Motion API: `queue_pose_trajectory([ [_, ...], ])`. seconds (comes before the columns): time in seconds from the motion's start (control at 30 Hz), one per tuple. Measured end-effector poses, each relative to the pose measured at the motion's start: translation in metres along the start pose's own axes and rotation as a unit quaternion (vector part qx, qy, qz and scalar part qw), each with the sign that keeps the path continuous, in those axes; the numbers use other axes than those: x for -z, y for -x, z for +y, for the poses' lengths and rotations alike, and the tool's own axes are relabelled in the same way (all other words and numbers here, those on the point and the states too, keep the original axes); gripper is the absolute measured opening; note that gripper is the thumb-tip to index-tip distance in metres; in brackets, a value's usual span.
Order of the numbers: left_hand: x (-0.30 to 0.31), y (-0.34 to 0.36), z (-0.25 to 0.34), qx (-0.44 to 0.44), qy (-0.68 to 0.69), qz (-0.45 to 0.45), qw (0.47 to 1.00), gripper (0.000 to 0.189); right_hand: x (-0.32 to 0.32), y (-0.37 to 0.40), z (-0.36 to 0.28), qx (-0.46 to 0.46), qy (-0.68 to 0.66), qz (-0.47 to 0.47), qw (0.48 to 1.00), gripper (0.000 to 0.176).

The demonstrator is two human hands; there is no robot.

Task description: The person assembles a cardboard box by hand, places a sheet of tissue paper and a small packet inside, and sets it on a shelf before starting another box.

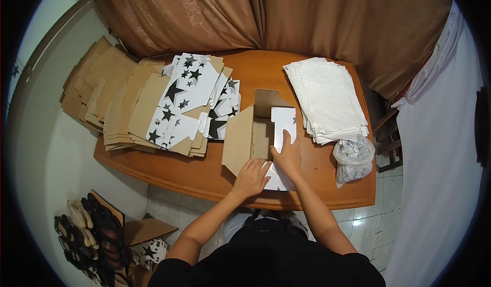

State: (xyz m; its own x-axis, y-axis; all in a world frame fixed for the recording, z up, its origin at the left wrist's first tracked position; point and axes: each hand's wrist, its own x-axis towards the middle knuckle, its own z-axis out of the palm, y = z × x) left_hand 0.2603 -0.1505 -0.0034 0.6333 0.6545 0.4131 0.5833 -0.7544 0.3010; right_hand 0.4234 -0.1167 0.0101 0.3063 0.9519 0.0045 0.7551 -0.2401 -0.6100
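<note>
One part-folded box [262,137] sits open at the near edge of the table [325,179]! Left hand [249,177], fingers loosely bent on its near end, grip impossible to tell; right hand [288,155] spread wide, thumb and fingers across the white star-printed panel [283,118]. Shaping the sides, it seems; the next fold calls for square, steady pressure. Beyond, paper sheets [330,92] toward the far right corner.
</note>
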Motion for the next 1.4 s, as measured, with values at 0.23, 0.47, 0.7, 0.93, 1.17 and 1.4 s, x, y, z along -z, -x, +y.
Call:
queue_pose_trajectory([
  [0.23, 0.001, -0.005, 0.002, 0.010, 0.028, -0.004, 1.000, 0.048, 0.001, 0.001, -0.002, -0.009, 0.006, -0.013, 1.000, 0.075],
  [0.47, 0.019, -0.039, -0.019, 0.071, 0.085, 0.059, 0.992, 0.051, 0.009, -0.011, -0.005, -0.043, 0.020, -0.021, 0.999, 0.083],
  [0.7, 0.035, -0.139, -0.061, 0.041, -0.049, 0.076, 0.995, 0.057, 0.004, -0.025, 0.002, -0.014, 0.051, -0.033, 0.998, 0.084],
  [0.93, 0.013, -0.201, -0.098, -0.153, -0.167, 0.104, 0.968, 0.050, -0.004, -0.025, 0.006, 0.007, 0.056, 0.024, 0.998, 0.080],
  [1.17, 0.012, -0.171, -0.121, -0.320, -0.149, -0.143, 0.925, 0.023, -0.005, -0.023, 0.007, 0.023, 0.082, 0.046, 0.995, 0.073],
  [1.4, 0.000, -0.149, -0.123, -0.293, -0.128, -0.076, 0.945, 0.009, -0.007, -0.023, 0.004, 0.025, 0.084, 0.024, 0.996, 0.073],
])
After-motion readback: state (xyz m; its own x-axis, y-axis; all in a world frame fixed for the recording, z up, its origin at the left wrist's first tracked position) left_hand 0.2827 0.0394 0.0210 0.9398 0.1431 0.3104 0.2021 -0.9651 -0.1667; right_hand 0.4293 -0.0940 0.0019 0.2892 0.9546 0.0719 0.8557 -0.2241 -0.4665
